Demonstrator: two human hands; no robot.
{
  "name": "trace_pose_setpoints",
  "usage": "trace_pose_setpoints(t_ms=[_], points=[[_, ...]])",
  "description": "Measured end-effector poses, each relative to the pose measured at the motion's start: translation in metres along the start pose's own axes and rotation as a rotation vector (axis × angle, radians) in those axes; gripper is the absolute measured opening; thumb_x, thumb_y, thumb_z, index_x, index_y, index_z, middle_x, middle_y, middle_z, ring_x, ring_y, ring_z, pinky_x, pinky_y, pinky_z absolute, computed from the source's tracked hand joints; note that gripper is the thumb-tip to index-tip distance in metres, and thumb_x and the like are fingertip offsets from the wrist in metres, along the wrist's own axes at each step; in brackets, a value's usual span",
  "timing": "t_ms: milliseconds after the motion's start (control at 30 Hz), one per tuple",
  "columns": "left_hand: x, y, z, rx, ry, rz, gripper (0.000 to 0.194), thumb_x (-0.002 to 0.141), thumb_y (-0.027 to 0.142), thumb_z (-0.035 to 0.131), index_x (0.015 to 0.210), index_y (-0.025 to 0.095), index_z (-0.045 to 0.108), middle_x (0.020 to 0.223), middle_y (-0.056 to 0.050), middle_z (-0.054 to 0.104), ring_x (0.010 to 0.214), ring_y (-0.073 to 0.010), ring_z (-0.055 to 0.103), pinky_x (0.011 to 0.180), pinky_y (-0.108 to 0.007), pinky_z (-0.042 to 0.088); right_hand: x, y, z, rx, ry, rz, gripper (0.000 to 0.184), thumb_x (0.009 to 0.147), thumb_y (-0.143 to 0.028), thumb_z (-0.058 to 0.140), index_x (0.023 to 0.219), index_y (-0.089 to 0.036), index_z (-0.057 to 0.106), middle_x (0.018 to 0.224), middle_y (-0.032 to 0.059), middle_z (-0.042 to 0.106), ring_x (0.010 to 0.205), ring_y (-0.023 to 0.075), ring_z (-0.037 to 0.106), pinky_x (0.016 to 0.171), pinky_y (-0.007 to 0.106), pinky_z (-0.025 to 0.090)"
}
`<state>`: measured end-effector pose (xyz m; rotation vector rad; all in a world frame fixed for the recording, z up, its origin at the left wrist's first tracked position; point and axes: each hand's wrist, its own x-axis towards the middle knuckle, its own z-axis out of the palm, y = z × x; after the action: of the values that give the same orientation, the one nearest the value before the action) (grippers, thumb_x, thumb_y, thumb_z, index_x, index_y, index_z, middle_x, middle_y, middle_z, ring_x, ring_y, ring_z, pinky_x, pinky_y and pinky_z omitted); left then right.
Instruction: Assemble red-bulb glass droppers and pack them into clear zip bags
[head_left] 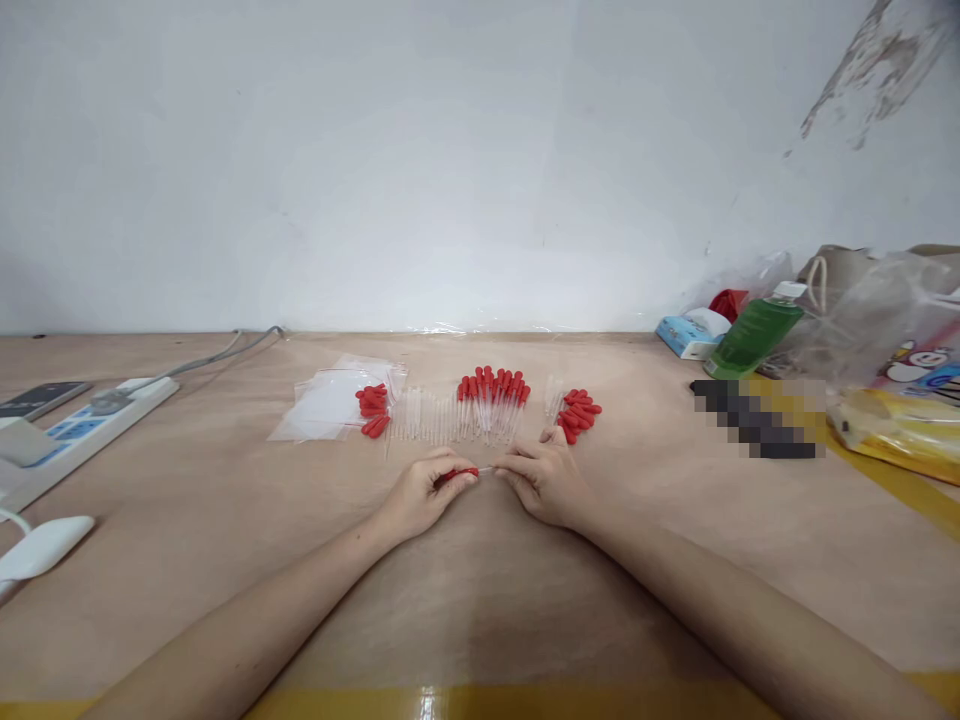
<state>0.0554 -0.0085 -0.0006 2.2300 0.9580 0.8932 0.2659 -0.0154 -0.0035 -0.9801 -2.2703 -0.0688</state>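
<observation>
My left hand (427, 490) is closed around a red rubber dropper bulb (466, 472), most of it hidden by the fingers. My right hand (546, 480) pinches a thin clear dropper tube (485, 470), whose end meets the bulb's mouth; how deep it sits I cannot tell. Just beyond the hands lies a fan of droppers with red bulbs (491, 395). Loose clear tubes (427, 415) are lined up to its left, with a pile of red bulbs (373, 408) beside them. More red bulbs (579, 415) and a few tubes (553, 397) lie behind my right hand.
Clear plastic bags (322, 405) lie at the left of the bulbs. A white power strip (90, 440), a phone (45, 398) and a white plug (49, 550) are farther left. At right are a green bottle (756, 335), a tissue pack (686, 335) and plastic bags (892, 420).
</observation>
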Motion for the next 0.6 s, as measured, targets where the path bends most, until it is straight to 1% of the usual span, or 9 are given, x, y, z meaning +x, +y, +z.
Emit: trace_pose_setpoints(t_ms=[167,367,600], points=[[-0.0002,0.0004,0.0004,0.037,0.011,0.006,0.019,0.085,0.028,0.048,0.087,0.016,0.062,0.078,-0.002,0.057,0.068,-0.0109,0.053,0.062,-0.022,0.042,-0.0002,-0.0036,0.0016,-0.035,-0.036,0.009,0.024,0.088,-0.024,0.040,0.086,-0.021,0.064,0.071,0.0005,0.062,0.062,0.0107,0.046,0.070,0.032,0.018],[-0.0020,0.0041,0.0008,0.087,-0.028,0.064,0.018,0.085,0.027,0.046,0.086,0.016,0.061,0.078,-0.003,0.057,0.071,-0.0117,0.052,0.065,-0.023,0.042,0.0010,-0.0037,0.0025,-0.038,-0.077,-0.027,0.023,0.087,-0.023,0.040,0.083,-0.020,0.062,0.071,-0.0007,0.061,0.058,0.0099,0.041,0.067,0.031,0.017],[-0.0027,0.0070,0.0018,0.108,-0.041,0.094,0.019,0.086,0.028,0.045,0.086,0.016,0.060,0.079,-0.004,0.057,0.073,-0.0130,0.053,0.068,-0.025,0.042,0.0035,-0.0103,0.0038,-0.043,-0.095,-0.052,0.020,0.085,-0.020,0.041,0.081,-0.019,0.060,0.070,-0.0006,0.060,0.061,0.0105,0.044,0.065,0.030,0.017]])
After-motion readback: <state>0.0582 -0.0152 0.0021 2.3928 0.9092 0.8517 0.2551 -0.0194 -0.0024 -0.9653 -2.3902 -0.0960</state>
